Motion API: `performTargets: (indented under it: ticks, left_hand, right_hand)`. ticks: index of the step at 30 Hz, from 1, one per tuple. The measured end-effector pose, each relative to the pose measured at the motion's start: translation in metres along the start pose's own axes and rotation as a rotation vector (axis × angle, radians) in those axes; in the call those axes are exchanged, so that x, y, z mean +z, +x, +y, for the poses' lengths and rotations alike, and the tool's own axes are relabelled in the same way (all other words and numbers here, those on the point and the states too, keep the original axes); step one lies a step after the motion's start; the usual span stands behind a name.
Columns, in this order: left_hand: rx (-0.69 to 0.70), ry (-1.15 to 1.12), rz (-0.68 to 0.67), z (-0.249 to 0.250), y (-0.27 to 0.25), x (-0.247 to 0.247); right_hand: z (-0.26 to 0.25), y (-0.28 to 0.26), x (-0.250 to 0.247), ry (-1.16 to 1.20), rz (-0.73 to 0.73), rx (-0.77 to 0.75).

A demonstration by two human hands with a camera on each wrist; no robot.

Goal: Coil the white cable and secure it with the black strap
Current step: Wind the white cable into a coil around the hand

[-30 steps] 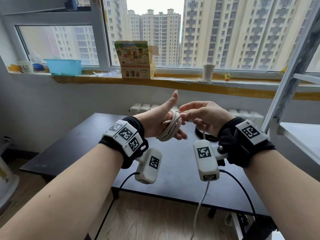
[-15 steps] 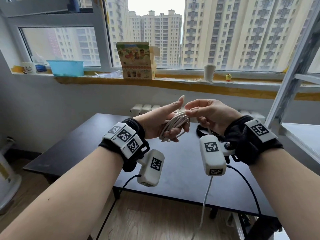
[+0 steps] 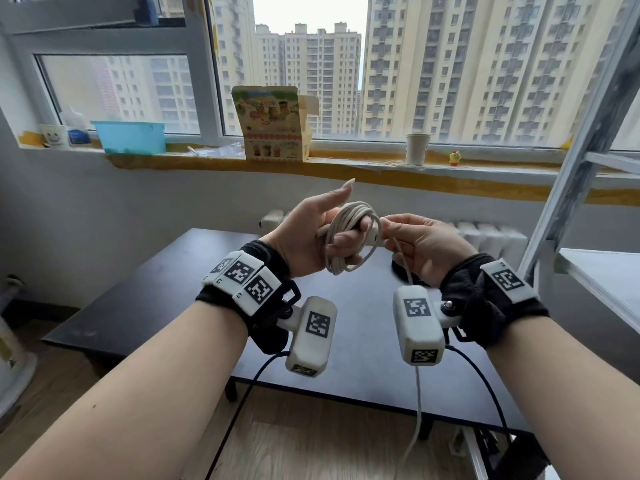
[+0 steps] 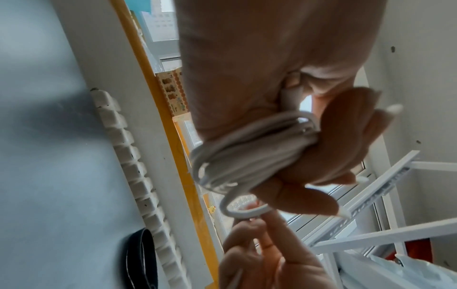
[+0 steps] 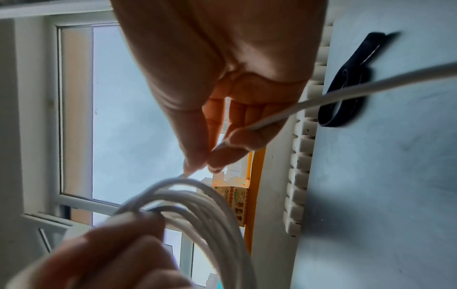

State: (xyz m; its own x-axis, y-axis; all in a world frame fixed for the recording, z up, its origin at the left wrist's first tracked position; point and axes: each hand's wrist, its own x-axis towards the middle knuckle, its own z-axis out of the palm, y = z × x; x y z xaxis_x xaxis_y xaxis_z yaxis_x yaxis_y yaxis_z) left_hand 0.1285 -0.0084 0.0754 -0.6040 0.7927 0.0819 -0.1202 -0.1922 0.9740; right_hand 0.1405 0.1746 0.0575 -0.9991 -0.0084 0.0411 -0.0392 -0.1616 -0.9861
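Observation:
The white cable (image 3: 349,237) is wound in several loops around the fingers of my left hand (image 3: 341,220), whose fingers curl through the coil while the thumb points up. The wrist views show the same coil (image 4: 237,156) (image 5: 197,215). Just to its right, my right hand (image 3: 386,225) pinches the cable's free run between thumb and fingertips (image 5: 217,154). The loose tail (image 3: 417,410) hangs below the right wrist toward the floor. The black strap (image 5: 346,93) lies looped on the table near the radiator, untouched; in the head view my right hand mostly hides it.
Both hands are held in the air above a black table (image 3: 173,289). A white radiator (image 3: 491,237) runs behind it. The windowsill holds a printed carton (image 3: 273,123), a blue tub (image 3: 130,136) and a paper cup (image 3: 417,148). A white metal rack (image 3: 588,133) stands at the right.
Both hands have risen. The right hand has carried the free cable up and over the left fingers, and the coil now looks larger and looser.

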Motion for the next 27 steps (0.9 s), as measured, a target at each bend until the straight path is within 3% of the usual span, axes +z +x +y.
performTargets:
  ticks: [8,27]
  left_hand:
    - [0.122,-0.299,0.088,0.004,-0.003,0.006]
    - [0.111,-0.379,0.372,0.006,-0.001,0.007]
  right_hand:
    - [0.025,0.0,0.02,0.034,-0.036,0.046]
    - [0.034,-0.007,0.037,-0.185,-0.163,0.141]
